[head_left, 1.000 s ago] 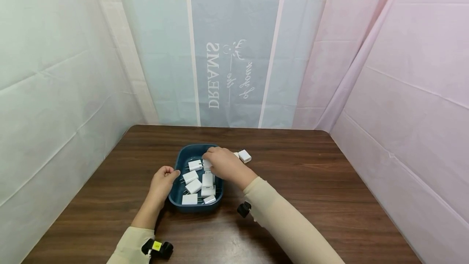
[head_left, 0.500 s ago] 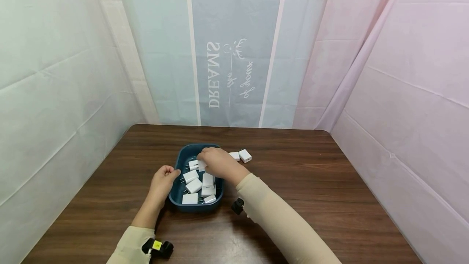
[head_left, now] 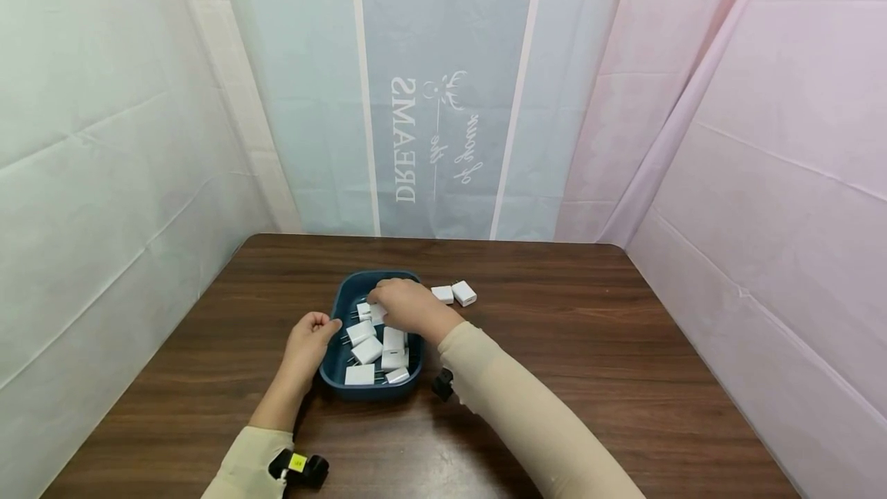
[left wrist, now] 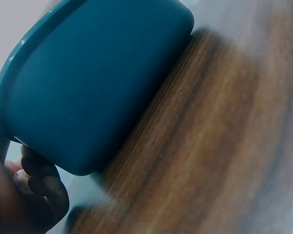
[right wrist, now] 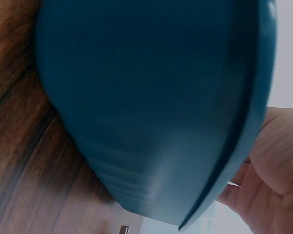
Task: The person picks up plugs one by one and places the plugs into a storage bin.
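A dark blue plastic bin (head_left: 370,393) stands on the table with several white charger plugs (head_left: 366,350) lying loose in it, metal prongs showing on some. At the bin's left side my left hand (head_left: 305,345) pinches the rim with thumb and fingers; in the left wrist view its curled fingers (left wrist: 46,183) sit under the rim. My right hand (head_left: 414,306) reaches over the right rim into the far part of the bin and holds a white charger plug (head_left: 377,314) in its fingertips. In the right wrist view the bin wall (right wrist: 151,107) hides those fingertips.
Two more white plugs, a left one (head_left: 443,295) and a right one (head_left: 464,293), lie on the brown wooden table (head_left: 554,329) just right of the bin's far end. Fabric curtains (head_left: 443,37) close off the back and both sides.
My right hand has shifted a little left inside the bin, carrying the charger plug with it, so both plugs on the table now show fully. The left hand has stayed at the rim.
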A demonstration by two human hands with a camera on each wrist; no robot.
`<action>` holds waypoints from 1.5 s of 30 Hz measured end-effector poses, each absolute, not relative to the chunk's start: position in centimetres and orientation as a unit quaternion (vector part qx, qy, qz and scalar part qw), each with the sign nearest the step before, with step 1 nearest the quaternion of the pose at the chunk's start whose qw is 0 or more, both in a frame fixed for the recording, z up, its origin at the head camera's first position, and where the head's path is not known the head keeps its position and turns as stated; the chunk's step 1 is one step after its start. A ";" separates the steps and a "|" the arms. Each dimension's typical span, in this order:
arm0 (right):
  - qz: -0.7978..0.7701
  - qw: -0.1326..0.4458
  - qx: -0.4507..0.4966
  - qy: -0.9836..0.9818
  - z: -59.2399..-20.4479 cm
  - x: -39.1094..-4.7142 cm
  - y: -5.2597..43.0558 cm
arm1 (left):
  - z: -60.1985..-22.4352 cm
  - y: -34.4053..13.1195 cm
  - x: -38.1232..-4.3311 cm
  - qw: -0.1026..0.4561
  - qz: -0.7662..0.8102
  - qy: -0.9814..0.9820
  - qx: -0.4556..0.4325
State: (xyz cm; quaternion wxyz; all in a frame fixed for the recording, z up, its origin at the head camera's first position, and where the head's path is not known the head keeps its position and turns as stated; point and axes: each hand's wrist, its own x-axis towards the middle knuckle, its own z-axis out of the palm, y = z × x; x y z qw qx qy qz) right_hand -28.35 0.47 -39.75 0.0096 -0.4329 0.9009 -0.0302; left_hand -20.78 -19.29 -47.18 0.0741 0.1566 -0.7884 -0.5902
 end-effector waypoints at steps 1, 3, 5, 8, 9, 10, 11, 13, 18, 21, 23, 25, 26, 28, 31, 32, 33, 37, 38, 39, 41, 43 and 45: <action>-0.030 0.010 -0.435 0.900 -39.8 -28.4 0.4 | -47.2 -19.3 -20.8 0.076 -0.591 -0.788 0.156; -0.029 0.010 -0.438 0.898 -39.8 -28.4 0.3 | -47.3 -19.2 -20.8 0.079 -0.594 -0.786 0.154; -0.026 0.009 -0.440 0.898 -40.0 -28.4 0.2 | -47.3 -19.2 -20.8 0.082 -0.596 -0.785 0.151; -0.023 0.012 -0.437 0.899 -40.2 -28.5 0.0 | -47.3 -19.2 -20.7 0.082 -0.598 -0.784 0.148; -0.023 0.015 -0.434 0.900 -40.3 -28.5 0.0 | -47.3 -19.2 -20.7 0.082 -0.598 -0.784 0.148; -0.022 0.017 -0.432 0.901 -40.3 -28.5 -0.1 | -47.3 -19.2 -20.7 0.082 -0.598 -0.783 0.148; -0.022 0.019 -0.430 0.902 -40.4 -28.6 -0.2 | -47.3 -19.2 -20.7 0.082 -0.598 -0.784 0.148; -0.023 0.023 -0.427 0.904 -40.5 -28.6 -0.4 | -47.3 -19.2 -20.7 0.083 -0.597 -0.784 0.148; -0.028 0.029 -0.418 0.907 -40.6 -28.5 -0.9 | -47.3 -19.3 -20.8 0.081 -0.593 -0.787 0.148; -0.024 0.029 -0.413 0.910 -40.6 -28.4 -1.1 | -47.2 -19.3 -20.7 0.080 -0.594 -0.787 0.148; -0.024 0.028 -0.412 0.910 -40.7 -28.3 -1.1 | -47.1 -19.3 -20.7 0.080 -0.595 -0.786 0.149; -0.026 0.030 -0.409 0.912 -40.6 -28.2 -1.2 | -47.1 -19.3 -20.6 0.080 -0.597 -0.785 0.149; -0.026 0.031 -0.408 0.912 -40.6 -28.1 -1.2 | -47.1 -19.3 -20.6 0.080 -0.597 -0.784 0.149; -0.027 0.033 -0.407 0.913 -40.5 -28.1 -1.2 | -47.0 -19.3 -20.6 0.079 -0.598 -0.784 0.148; -0.025 0.035 -0.406 0.913 -40.5 -28.0 -1.3 | -47.0 -19.2 -20.6 0.080 -0.597 -0.784 0.149; -0.025 0.034 -0.405 0.913 -40.5 -28.0 -1.3 | -47.0 -19.2 -20.6 0.080 -0.596 -0.785 0.149; -0.024 0.034 -0.405 0.913 -40.6 -28.0 -1.3 | -47.1 -19.2 -20.6 0.080 -0.596 -0.785 0.150; -0.023 0.033 -0.404 0.914 -40.8 -28.1 -1.4 | -47.1 -19.2 -20.7 0.079 -0.594 -0.786 0.154; -0.024 0.033 -0.403 0.914 -40.8 -28.2 -1.4 | -47.1 -19.2 -20.7 0.079 -0.594 -0.786 0.154; -0.025 0.033 -0.402 0.915 -40.8 -28.2 -1.4 | -47.1 -19.2 -20.7 0.080 -0.595 -0.785 0.155; -0.026 0.035 -0.401 0.915 -40.8 -28.2 -1.4 | -47.0 -19.2 -20.7 0.080 -0.595 -0.784 0.155; -0.027 0.038 -0.401 0.915 -40.7 -28.2 -1.4 | -47.0 -19.2 -20.7 0.081 -0.595 -0.785 0.154; -0.027 0.040 -0.400 0.915 -40.7 -28.2 -1.4 | -46.9 -19.1 -20.7 0.081 -0.596 -0.784 0.155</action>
